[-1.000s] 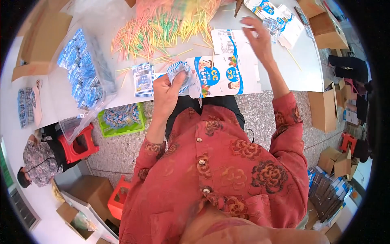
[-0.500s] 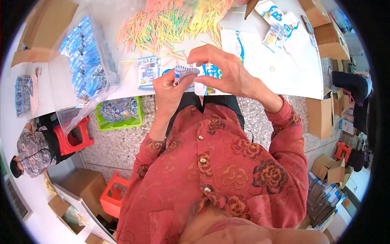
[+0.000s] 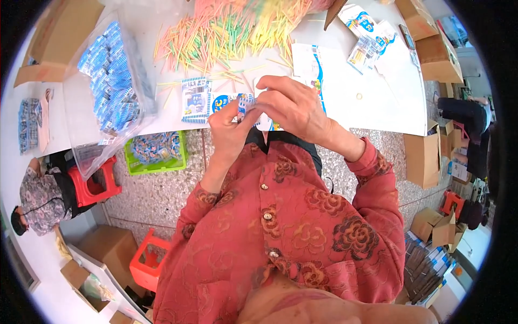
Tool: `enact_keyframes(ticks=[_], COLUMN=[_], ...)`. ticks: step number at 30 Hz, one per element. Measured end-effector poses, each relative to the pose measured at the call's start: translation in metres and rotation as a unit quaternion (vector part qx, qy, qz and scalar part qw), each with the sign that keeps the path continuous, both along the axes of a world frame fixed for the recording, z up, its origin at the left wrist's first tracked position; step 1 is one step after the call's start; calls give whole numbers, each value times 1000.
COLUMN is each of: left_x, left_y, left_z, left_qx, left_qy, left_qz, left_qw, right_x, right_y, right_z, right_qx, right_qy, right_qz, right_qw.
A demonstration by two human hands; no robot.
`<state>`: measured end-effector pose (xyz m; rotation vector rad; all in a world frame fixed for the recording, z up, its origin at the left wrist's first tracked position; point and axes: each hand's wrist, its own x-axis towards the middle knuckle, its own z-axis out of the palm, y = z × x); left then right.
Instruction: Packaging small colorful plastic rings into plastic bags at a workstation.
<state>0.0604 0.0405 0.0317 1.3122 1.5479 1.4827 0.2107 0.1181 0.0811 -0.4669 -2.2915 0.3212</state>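
My left hand (image 3: 227, 132) pinches a small blue-and-white packet (image 3: 245, 101) between thumb and fingers near the table's front edge. My right hand (image 3: 302, 110) is bent over the packet's other side, its thumb and fingertips closed together on it. Just left of my hands lies a flat packet with blue striped ends (image 3: 194, 100). White printed pieces with blue lettering (image 3: 220, 101) lie partly under my hands. Beyond them spreads a big heap of thin pink, green and yellow sticks (image 3: 226, 40), some scattered singly toward me.
A clear plastic bin (image 3: 143, 92) full of blue packets stands at the left. Below the table edge sits a green crate (image 3: 159, 168) of packets. More printed packets (image 3: 367, 48) and cardboard boxes (image 3: 440, 54) are at the right. Red stools (image 3: 143, 264) stand on the floor.
My right hand has come left and closed in, its thumb and fingers drawing together onto the packet. Before, its fingers were spread apart. My left hand keeps its hold.
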Motion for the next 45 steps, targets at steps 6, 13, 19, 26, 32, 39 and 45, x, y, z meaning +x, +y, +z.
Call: enact_keyframes(ticks=[6,13,19,26,32,39,45], left_x=[1,2,3,-7,-12,-22,-45], left_y=[2,5,0,-1,-3,-9,-19], left_z=[2,-4,-2,-11,-24,-25,-28], left_qx=[-47,-34,-50,-44,-21,-34,-38], left_qy=[28,71,60,17,-5,-34,-88], left_qz=[-30,-18,-52,-44,-37,4,78], left_qw=[998,997,996,998,999,999,992], right_x=[1,3,3,-6,-6,-15,-15], right_y=[2,5,9,3,10,39,105], right_z=[-2,-2,-9,-8,-6,-9,-62], right_qx=[-106,-152,-39,-121,-226,-394,-146], right_qy=[33,12,-77,-25,-23,3,-85], right_qz=[32,68,24,78,138,97,-3], right_qw=[993,986,996,989,964,914,986])
